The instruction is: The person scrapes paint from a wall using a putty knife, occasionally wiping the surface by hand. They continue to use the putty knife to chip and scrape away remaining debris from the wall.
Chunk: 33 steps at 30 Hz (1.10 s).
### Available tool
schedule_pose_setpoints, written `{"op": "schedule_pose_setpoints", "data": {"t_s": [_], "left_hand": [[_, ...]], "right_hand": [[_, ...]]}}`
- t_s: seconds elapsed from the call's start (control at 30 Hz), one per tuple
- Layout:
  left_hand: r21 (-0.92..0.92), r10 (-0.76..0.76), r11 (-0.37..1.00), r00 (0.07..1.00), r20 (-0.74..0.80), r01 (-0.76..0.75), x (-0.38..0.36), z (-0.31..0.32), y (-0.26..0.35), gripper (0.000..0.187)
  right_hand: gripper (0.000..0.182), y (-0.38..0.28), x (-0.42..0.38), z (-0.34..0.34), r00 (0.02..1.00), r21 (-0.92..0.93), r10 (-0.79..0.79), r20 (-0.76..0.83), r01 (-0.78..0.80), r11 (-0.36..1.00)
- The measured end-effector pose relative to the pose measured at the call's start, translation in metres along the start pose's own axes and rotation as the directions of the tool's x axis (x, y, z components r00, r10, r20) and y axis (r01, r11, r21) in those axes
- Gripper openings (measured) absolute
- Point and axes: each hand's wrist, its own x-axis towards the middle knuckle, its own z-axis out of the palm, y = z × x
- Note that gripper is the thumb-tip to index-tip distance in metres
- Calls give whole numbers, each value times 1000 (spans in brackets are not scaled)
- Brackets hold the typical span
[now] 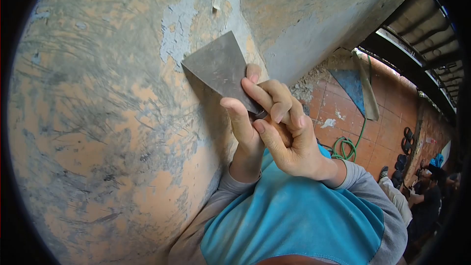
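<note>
A metal scraper (218, 64) with a wide flat blade is held up close to a wall (113, 132) of patchy peeled paint. My right hand (289, 127) is closed around the narrow end of the scraper, with its fingers curled over the handle area. Beside it, my left hand (243, 120) touches the lower part of the blade, its thumb raised and a fingertip showing behind the blade's right edge. The handle is mostly hidden by my fingers. Flaking grey paint (174, 32) lies on the wall just above the blade's corner.
On the tiled floor (343, 100) at the right are a coiled green hose (345, 148), a blue sheet (349, 88), paint debris (327, 123) and several sandals (406, 142). People (427, 201) are at the far right, near a dark metal gate (417, 49).
</note>
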Motion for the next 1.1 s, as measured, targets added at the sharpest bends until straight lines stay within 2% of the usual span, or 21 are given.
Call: {"op": "schedule_pose_setpoints", "data": {"t_s": [0.03,0.1,0.13,0.2,0.27,0.37,0.4,0.43,0.47,0.53,0.6,0.63,0.7,0.73,0.87,1.0,1.1], "left_hand": [[6,3,1000,1000,-16,-3,-2,3,0,72],[-27,62,998,996,70,-60,-6,-8,-12,66],[-91,52,995,999,10,-51,-11,-10,-16,67],[-54,95,994,995,17,-94,-6,-15,-20,64],[-9,78,997,997,-17,-79,-13,-6,-19,64],[95,95,991,995,-6,-94,-1,12,-1,63],[-45,87,995,986,-142,-94,-7,23,-5,65],[60,152,986,987,43,-155,-1,-1,-4,59],[-40,226,974,971,80,-223,-2,-2,-15,52],[-8,245,969,952,183,-247,-1,-1,-17,47],[76,156,979,933,324,-190,-3,-22,-14,51],[38,117,989,925,362,-140,-7,-28,-11,54],[-34,147,989,975,164,-143,-10,-18,-18,54],[-54,147,988,982,117,-141,-10,-19,-20,55],[-45,125,991,991,51,-123,-8,-1,-16,56],[-60,137,989,989,58,-134,-4,-15,-18,57],[-51,117,992,993,21,-115,-6,-1,-15,58]], "right_hand": [[54,-2,-3,-2,1000,7,17,0,-17,1000],[53,-8,0,-4,997,16,78,4,-78,997],[53,-7,0,-4,991,21,134,13,-134,991],[53,-6,4,-3,973,41,230,12,-230,972],[53,-15,6,-4,975,28,221,21,-222,975],[56,-16,8,-5,993,20,119,-1,-119,993],[56,-13,10,-6,996,-7,87,-1,-87,996],[57,-10,11,-6,998,-34,56,-2,-56,998],[56,-12,16,-8,995,-49,99,12,-99,994],[54,-11,9,-10,990,-4,138,4,-138,990],[52,-12,7,-11,985,32,171,-5,-171,985],[53,-17,7,-10,984,34,178,6,-178,984],[53,-19,9,-9,985,32,172,22,-172,985],[53,-18,9,-9,986,28,166,19,-167,986],[51,-20,-2,-5,983,39,181,3,-181,983],[49,-17,11,-6,994,36,108,-12,-107,994],[50,-19,8,-14,990,43,138,16,-139,989]]}}
